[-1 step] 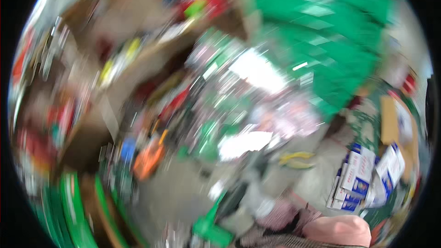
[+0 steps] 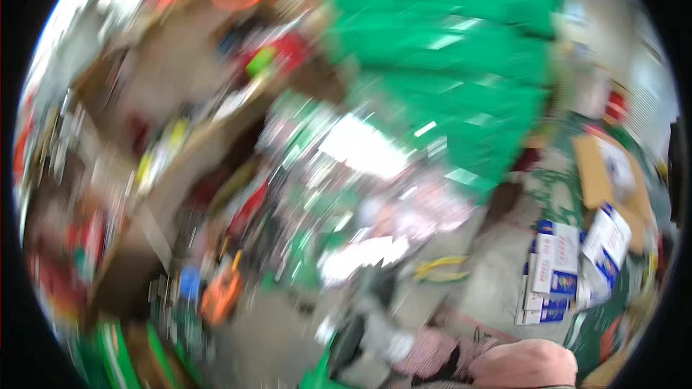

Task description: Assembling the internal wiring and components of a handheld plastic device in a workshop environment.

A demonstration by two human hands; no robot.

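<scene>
Strong motion blur covers most of the head view. My right hand (image 2: pixel 371 317), in a dark and grey glove, reaches in from the lower edge with a pinkish sleeve (image 2: pixel 425 353) behind it. Its fingers are too smeared to read. Close beside its dark fingers lies a green object (image 2: pixel 317 376), cut off by the lower edge; whether the hand touches it I cannot tell. Yellow-handled pliers (image 2: pixel 441 269) lie beyond the hand, to the right. A heap of shiny clear and green plastic packs (image 2: pixel 346 194) spreads ahead of it. My left hand is out of sight.
Open cardboard boxes (image 2: pixel 180 166) with mixed goods fill the left. Green stacked packages (image 2: pixel 447 43) rise at the back. White-and-blue small boxes (image 2: pixel 555 259) lie at right. An orange tool (image 2: pixel 222 295) sits left of centre; a rounded pink cloth (image 2: pixel 522 362) is at the bottom.
The view has swung, so most things sit lower and farther left in the picture. Orange objects now show at the top left, and less of the green object by my right hand is visible.
</scene>
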